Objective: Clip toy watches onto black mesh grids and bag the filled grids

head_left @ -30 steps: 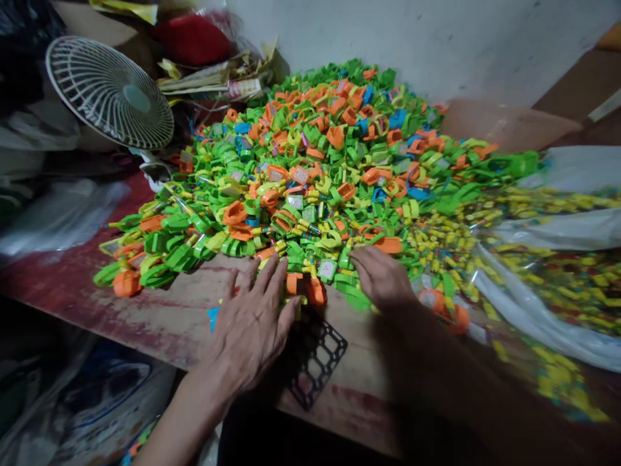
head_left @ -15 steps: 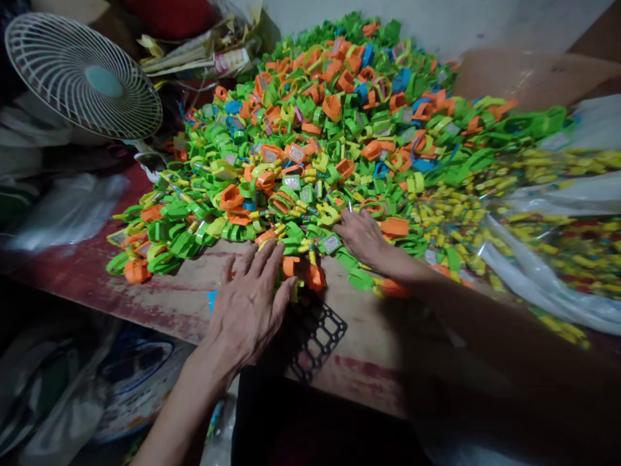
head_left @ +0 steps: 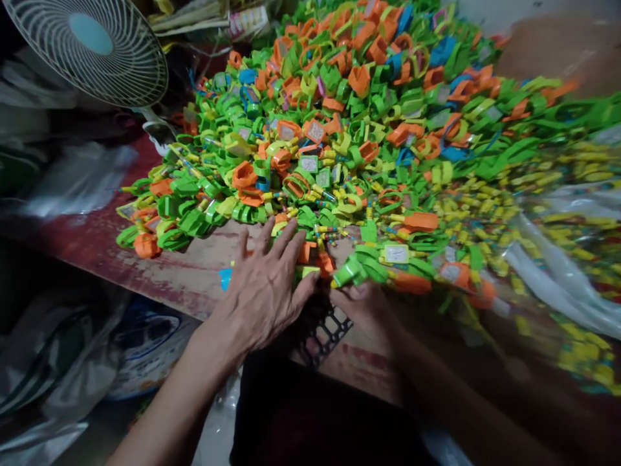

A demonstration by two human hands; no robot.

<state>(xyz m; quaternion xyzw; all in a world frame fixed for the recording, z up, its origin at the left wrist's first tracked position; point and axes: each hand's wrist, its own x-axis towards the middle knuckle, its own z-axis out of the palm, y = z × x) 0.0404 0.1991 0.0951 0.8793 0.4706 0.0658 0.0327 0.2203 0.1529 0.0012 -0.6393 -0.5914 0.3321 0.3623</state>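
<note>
My left hand lies flat over several plastic pieces at the table's near side, its fingers spread. A blue piece pokes out to its left, and an orange piece shows to its right; what is under the palm is hidden. Close by, my right hand is closed, with its fingertips on a green toy watch that has a yellow end. Below both hands is a black plastic grid, partly covered by them. A large heap of green, orange, yellow and blue toy watches rises behind.
A white fan stands at the far left. To the right are many small yellow pieces and clear plastic bags. The worn red table has its near edge by my body. More bags lie below left.
My right hand has come back from the heap toward me and now holds a green toy watch beside my left hand. The left hand stays spread. The view has tilted down.
</note>
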